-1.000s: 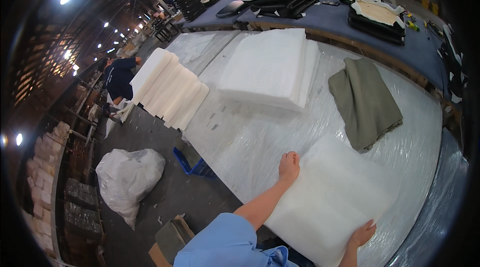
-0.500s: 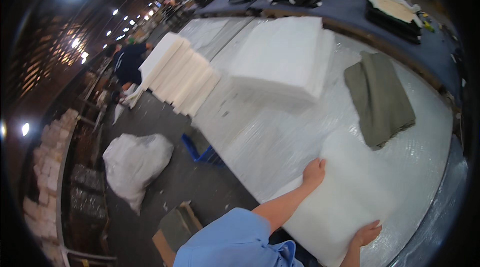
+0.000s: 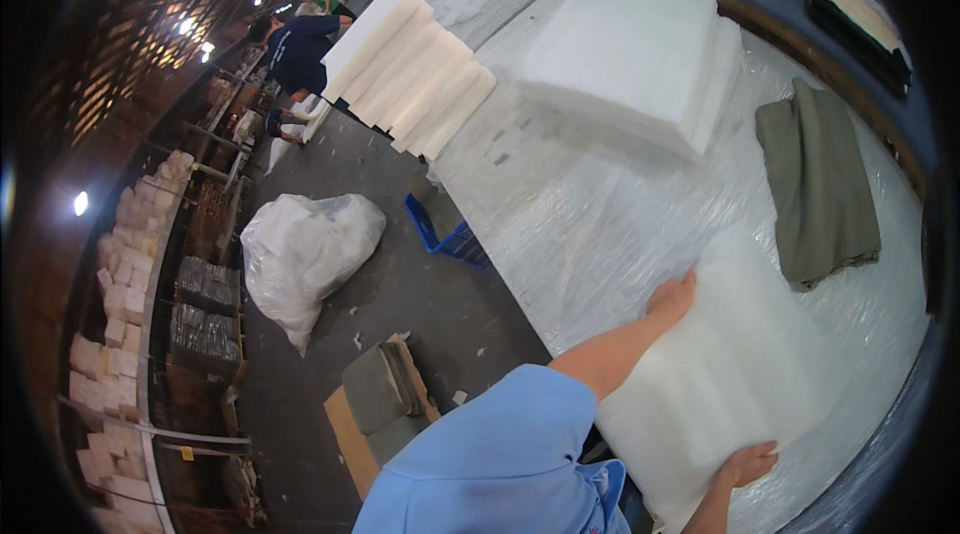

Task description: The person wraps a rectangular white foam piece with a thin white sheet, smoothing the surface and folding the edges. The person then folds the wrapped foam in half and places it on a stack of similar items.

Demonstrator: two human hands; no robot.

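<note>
Fingers of the left hand (image 3: 668,302) and right hand (image 3: 745,466) bend at opposite edges of the pad (image 3: 735,369); whether they grip or only press cannot be told. The pad lies on the table (image 3: 590,244), nearer than the stack (image 3: 620,59) and cloth (image 3: 820,189). It seems a positioning step; shifting it calls for both hands together.
</note>
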